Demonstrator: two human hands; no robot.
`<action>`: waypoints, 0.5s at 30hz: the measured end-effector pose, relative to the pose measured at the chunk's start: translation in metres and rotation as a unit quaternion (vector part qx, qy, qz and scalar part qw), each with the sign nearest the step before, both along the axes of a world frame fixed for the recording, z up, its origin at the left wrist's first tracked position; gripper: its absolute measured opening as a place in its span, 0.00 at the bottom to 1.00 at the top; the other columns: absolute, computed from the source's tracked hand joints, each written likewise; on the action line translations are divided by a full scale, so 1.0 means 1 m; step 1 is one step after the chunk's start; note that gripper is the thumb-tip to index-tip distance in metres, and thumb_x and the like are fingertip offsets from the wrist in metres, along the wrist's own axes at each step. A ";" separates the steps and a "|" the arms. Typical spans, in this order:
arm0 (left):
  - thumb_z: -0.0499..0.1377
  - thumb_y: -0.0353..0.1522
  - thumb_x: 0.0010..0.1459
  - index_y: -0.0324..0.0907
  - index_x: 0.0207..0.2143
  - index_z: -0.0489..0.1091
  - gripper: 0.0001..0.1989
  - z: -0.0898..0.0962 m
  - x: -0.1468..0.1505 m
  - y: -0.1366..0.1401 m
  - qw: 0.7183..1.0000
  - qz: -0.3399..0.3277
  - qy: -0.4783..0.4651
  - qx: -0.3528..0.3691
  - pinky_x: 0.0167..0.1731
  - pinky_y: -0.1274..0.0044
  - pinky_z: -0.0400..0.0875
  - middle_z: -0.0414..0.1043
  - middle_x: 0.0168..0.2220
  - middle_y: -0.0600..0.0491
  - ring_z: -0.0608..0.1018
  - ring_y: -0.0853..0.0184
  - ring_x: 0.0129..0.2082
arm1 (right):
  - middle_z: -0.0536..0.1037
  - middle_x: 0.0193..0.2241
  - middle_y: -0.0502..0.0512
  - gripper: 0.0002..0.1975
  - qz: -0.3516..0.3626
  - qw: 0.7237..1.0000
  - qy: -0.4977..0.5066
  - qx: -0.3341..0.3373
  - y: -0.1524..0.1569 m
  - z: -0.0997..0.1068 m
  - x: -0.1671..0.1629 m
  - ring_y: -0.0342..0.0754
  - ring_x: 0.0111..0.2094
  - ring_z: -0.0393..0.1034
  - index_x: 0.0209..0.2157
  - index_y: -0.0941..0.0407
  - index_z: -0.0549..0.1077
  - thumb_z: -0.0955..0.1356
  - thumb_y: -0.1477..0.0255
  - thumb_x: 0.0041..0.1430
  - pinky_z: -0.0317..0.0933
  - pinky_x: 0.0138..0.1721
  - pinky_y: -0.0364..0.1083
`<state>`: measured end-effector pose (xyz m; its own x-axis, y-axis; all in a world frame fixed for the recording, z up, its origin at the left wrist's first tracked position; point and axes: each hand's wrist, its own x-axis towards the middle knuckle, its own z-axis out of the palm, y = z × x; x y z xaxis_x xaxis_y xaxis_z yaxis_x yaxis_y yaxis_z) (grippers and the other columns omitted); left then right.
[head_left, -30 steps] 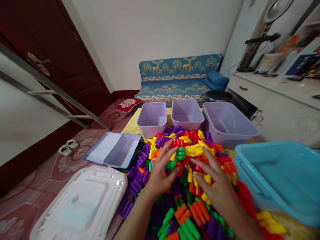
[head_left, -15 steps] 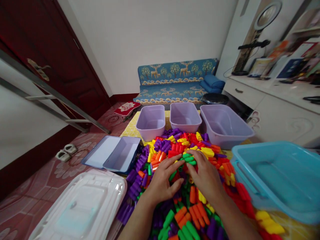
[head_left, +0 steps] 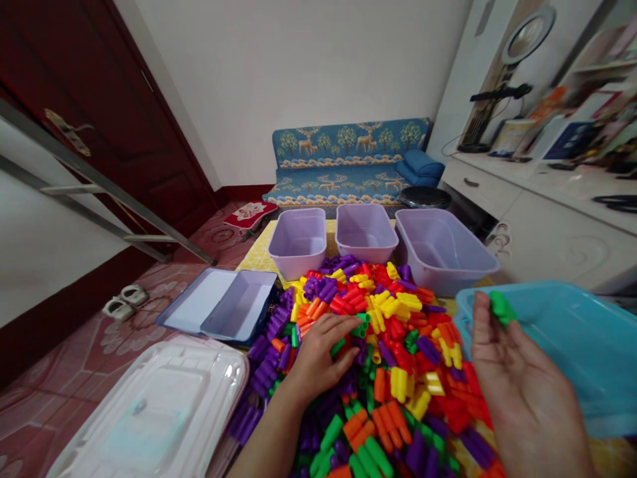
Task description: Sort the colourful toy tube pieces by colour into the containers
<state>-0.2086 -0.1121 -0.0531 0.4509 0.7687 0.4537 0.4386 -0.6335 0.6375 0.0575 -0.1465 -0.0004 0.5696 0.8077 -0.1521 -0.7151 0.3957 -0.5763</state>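
My feed shows the right hand (head_left: 530,398) holding a green block (head_left: 502,308) at the blue bin (head_left: 592,338), tubs (head_left: 367,253) past the pile (head_left: 398,384); whether the left hand (head_left: 321,355) grips, I can't tell.

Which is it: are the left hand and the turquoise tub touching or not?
Apart. The head view shows the left hand at the colorful pieces, with a wide stretch of them between it and the turquoise tub.

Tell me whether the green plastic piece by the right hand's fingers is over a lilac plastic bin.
No, the green plastic piece, by the right hand, shows against the turquoise rectangular plastic tub.
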 end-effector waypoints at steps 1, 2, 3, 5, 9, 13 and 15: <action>0.60 0.29 0.58 0.50 0.58 0.66 0.25 -0.001 0.000 0.000 1.000 0.006 -0.002 -0.002 0.53 0.68 0.68 0.74 0.51 0.51 0.74 0.63 0.50 | 0.76 0.49 0.59 0.17 0.000 1.000 0.019 -0.014 -0.001 0.002 -0.002 0.44 0.51 0.72 0.45 0.61 0.73 0.56 0.82 0.65 0.73 0.47 0.42; 0.60 0.30 0.58 0.50 0.57 0.66 0.24 -0.001 0.000 0.000 1.000 0.013 -0.004 -0.004 0.53 0.68 0.68 0.74 0.50 0.51 0.74 0.63 0.50 | 0.75 0.51 0.60 0.18 -0.007 0.999 0.038 -0.035 -0.001 0.005 -0.005 0.45 0.52 0.71 0.46 0.62 0.73 0.55 0.80 0.66 0.73 0.47 0.42; 0.60 0.30 0.58 0.49 0.57 0.66 0.24 -0.001 -0.001 0.000 1.000 0.019 -0.005 -0.006 0.53 0.68 0.68 0.75 0.50 0.51 0.74 0.63 0.49 | 0.74 0.53 0.60 0.18 -0.013 0.997 0.053 -0.052 -0.001 0.008 -0.010 0.45 0.53 0.70 0.47 0.62 0.73 0.55 0.78 0.66 0.73 0.47 0.42; 0.60 0.31 0.59 0.49 0.56 0.67 0.22 -0.002 -0.001 0.000 1.000 0.025 -0.007 -0.008 0.53 0.69 0.68 0.75 0.49 0.51 0.75 0.63 0.49 | 0.72 0.56 0.59 0.16 -0.022 0.996 0.056 -0.065 -0.002 0.013 -0.022 0.46 0.54 0.69 0.47 0.61 0.74 0.58 0.74 0.66 0.73 0.46 0.41; 0.60 0.32 0.59 0.48 0.52 0.70 0.17 -0.003 -0.002 0.001 0.999 0.026 -0.018 -0.005 0.51 0.71 0.69 0.76 0.47 0.52 0.76 0.64 0.47 | 0.71 0.57 0.53 0.12 0.016 0.998 -0.021 -0.054 -0.002 0.008 -0.038 0.43 0.50 0.72 0.44 0.54 0.76 0.63 0.69 0.63 0.73 0.41 0.40; 0.61 0.31 0.59 0.47 0.48 0.72 0.14 -0.002 -0.002 0.002 0.999 0.024 -0.028 0.015 0.48 0.72 0.69 0.78 0.42 0.53 0.77 0.65 0.43 | 0.76 0.47 0.52 0.11 0.065 0.973 -0.212 -0.071 -0.004 -0.010 -0.040 0.43 0.40 0.73 0.42 0.51 0.76 0.68 0.65 0.59 0.69 0.34 0.39; 0.60 0.30 0.60 0.47 0.47 0.72 0.13 -0.001 -0.003 0.002 0.998 0.032 -0.034 0.041 0.46 0.72 0.70 0.78 0.41 0.53 0.76 0.66 0.42 | 0.77 0.44 0.54 0.12 0.078 0.916 -0.379 -0.102 -0.002 -0.018 -0.038 0.47 0.42 0.73 0.41 0.51 0.76 0.70 0.63 0.56 0.69 0.37 0.43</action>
